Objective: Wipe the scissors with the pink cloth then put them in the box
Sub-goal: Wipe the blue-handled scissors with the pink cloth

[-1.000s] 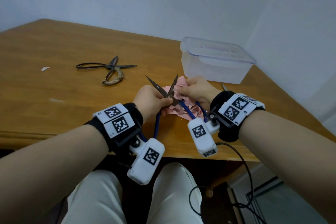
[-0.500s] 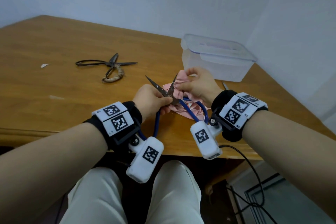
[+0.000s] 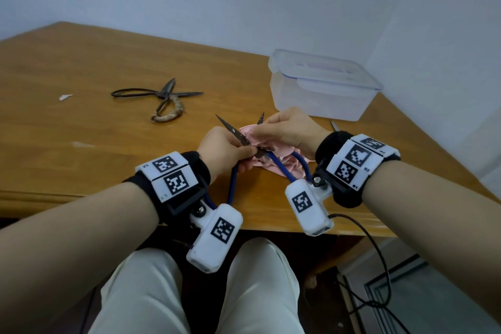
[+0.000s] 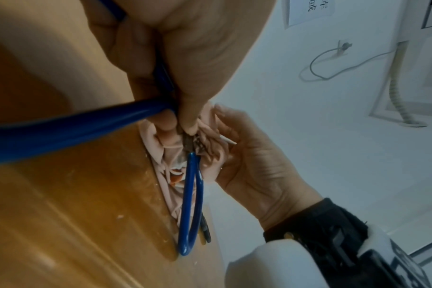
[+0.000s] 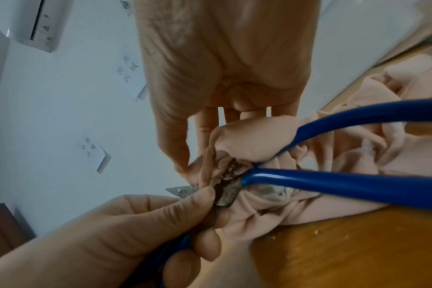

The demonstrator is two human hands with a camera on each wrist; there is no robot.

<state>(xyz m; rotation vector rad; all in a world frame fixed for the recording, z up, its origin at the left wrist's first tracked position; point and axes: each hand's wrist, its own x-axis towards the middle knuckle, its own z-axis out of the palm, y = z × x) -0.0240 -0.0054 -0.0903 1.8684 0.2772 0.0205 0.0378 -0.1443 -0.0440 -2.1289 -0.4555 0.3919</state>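
Blue-handled scissors with dark, spread blades are held above the table's front edge. My left hand grips them at the pivot, thumb and fingers curled round the joint. My right hand pinches the pink cloth round the right blade, whose tip pokes out past the fingers. The left blade is bare. The cloth bunches under the blue loops. A clear plastic box with its lid on stands behind my right hand.
Old dark scissors with a wrapped handle lie open on the wooden table to the left. A white paper scrap lies farther left. A thin metal tip shows beside my right wrist. White walls close the back and right.
My right hand has slid the cloth up the right blade toward its tip. My left hand keeps its grip at the pivot.
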